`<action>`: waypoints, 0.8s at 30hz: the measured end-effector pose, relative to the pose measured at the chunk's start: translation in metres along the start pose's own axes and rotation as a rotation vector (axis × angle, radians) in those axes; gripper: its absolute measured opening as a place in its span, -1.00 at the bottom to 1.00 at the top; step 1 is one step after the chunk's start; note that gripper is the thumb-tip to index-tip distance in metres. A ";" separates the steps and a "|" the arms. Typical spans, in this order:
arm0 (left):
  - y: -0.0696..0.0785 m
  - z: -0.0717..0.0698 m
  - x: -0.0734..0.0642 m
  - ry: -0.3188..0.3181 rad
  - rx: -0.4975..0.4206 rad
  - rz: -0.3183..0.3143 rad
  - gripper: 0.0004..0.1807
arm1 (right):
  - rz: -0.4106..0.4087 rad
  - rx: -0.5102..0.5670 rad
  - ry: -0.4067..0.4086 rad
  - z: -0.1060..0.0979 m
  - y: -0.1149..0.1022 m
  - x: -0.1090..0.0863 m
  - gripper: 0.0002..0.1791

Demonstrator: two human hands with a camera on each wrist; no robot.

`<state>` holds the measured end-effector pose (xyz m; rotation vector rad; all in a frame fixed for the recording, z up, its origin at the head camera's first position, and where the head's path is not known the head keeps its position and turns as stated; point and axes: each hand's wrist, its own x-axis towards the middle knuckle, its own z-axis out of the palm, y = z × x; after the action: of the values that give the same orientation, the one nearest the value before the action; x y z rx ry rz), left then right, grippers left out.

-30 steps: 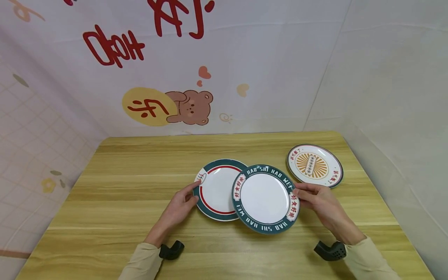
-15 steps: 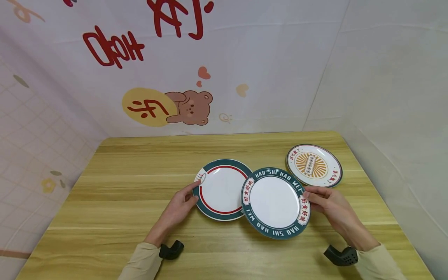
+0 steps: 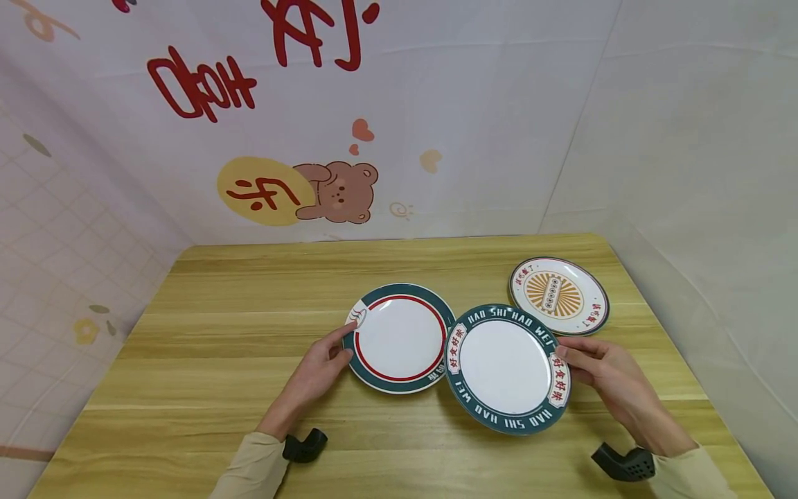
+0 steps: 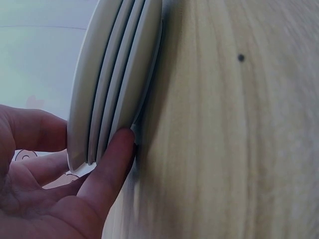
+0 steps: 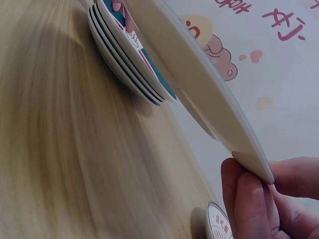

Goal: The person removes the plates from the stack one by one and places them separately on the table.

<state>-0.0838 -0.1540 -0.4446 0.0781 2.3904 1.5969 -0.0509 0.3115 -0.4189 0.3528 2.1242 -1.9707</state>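
A stack of several plates (image 3: 399,339), the top one white with a green rim and a red ring, sits mid-table. My left hand (image 3: 321,364) grips its left rim; the left wrist view shows fingers and thumb on the layered edges of the stack (image 4: 117,79). My right hand (image 3: 605,371) pinches the right rim of a white plate with a green lettered rim (image 3: 506,367). This plate is tilted and lifted off the table, as its pale underside (image 5: 199,79) shows in the right wrist view. Its left edge slightly overlaps the stack in the head view.
Behind the right hand, a white plate with an orange sunburst (image 3: 557,294) lies near the wooden table's (image 3: 218,333) back right corner. A printed cloth wall (image 3: 474,138) rises along the back edge, with more cloth on both sides.
My right hand has carried the lettered plate right and slightly toward me, uncovering more of the stack's top plate. My left hand stays put on the stack.
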 end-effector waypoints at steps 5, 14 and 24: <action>0.000 0.000 0.000 -0.003 0.002 -0.002 -0.45 | 0.005 -0.014 0.008 -0.007 0.003 -0.002 -0.86; 0.001 0.000 0.001 0.001 0.006 -0.012 -0.45 | -0.008 -0.008 0.001 -0.020 0.007 -0.005 -0.85; 0.000 0.000 0.002 0.001 0.019 -0.003 -0.45 | 0.021 0.014 0.017 -0.034 0.012 -0.007 -0.84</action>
<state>-0.0854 -0.1540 -0.4447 0.0774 2.4053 1.5737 -0.0405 0.3461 -0.4252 0.3939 2.1088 -1.9787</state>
